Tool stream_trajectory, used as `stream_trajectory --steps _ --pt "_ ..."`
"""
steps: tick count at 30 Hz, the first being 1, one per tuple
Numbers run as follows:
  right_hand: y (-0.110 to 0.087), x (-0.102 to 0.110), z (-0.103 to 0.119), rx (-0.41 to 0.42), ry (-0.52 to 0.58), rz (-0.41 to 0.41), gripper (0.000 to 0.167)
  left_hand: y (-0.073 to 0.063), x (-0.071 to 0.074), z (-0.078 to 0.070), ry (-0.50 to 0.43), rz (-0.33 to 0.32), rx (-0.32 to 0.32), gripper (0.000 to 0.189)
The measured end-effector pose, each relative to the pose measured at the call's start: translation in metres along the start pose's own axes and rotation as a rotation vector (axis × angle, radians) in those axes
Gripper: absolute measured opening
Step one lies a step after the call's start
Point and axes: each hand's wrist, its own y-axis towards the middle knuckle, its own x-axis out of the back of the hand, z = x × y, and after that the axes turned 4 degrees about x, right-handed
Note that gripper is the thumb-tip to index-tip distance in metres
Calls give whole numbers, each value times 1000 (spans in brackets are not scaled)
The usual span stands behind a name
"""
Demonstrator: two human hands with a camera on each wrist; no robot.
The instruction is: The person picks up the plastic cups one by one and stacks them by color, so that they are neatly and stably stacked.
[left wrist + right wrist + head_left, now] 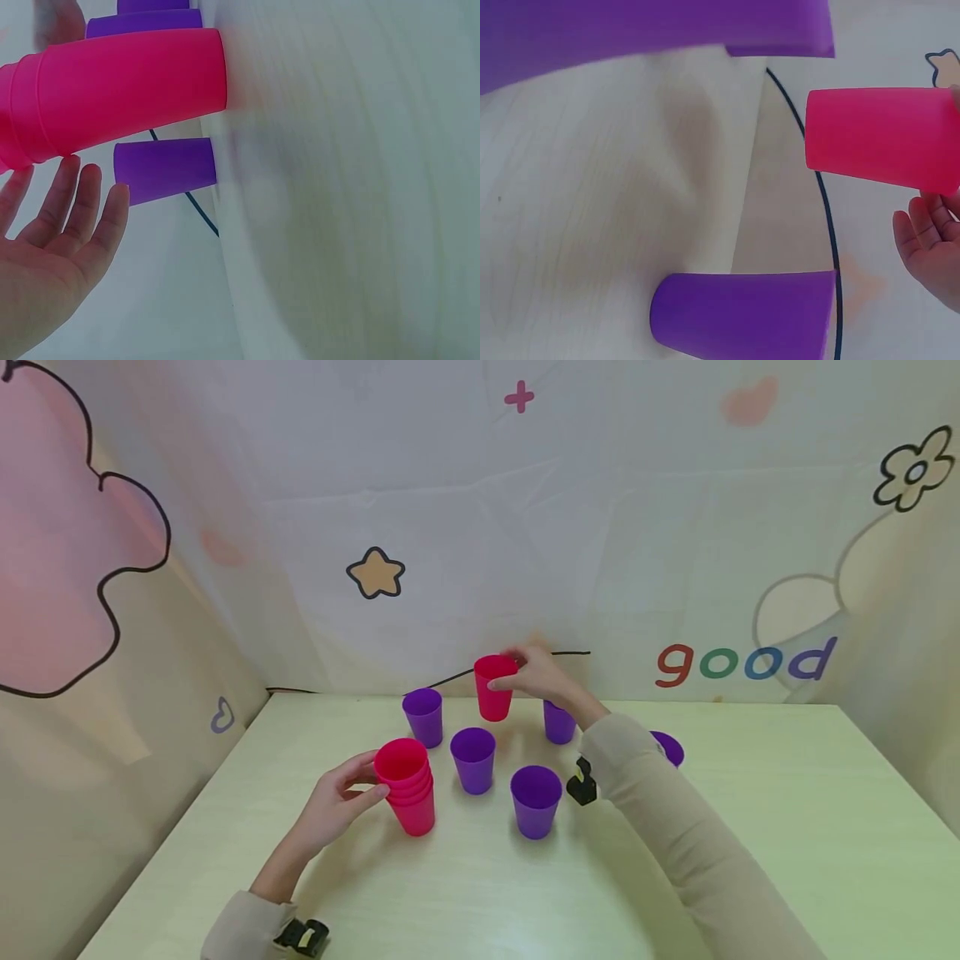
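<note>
My left hand [337, 802] is at the side of a stack of red cups [412, 806] standing upright on the table, its thumb at the front and fingers around the back near the rims. In the left wrist view, fingertips touch the red stack [135, 86] from one side. Farther back, my right hand [542, 672] grips a single red cup [493, 693] near its rim and holds it upright above the table. The right wrist view shows this red cup [877, 139] off the surface, with the fingers [926, 225] partly out of frame.
Upright purple cups stand around: one at back left [424, 722], a middle one [474, 768], a front one [536, 814], one behind the right wrist [558, 727] and one partly hidden by the right sleeve [667, 747]. A printed cloth [450, 627] hangs behind the table.
</note>
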Motion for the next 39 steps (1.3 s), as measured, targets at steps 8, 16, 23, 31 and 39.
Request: stream_trajectory --steps 8,16,23,31,39 --pt "-11 6 11 18 4 -10 58 2 -1 1 13 -4 4 45" --pt "-23 11 22 65 14 2 57 2 -1 3 15 -10 7 44" --pt "-32 14 25 110 45 9 56 2 -2 2 17 -10 2 44" --pt "-44 19 30 159 43 31 55 3 -2 2 26 -14 -9 44" --pt "-58 22 36 191 69 46 56 3 -3 2 26 -17 1 45"
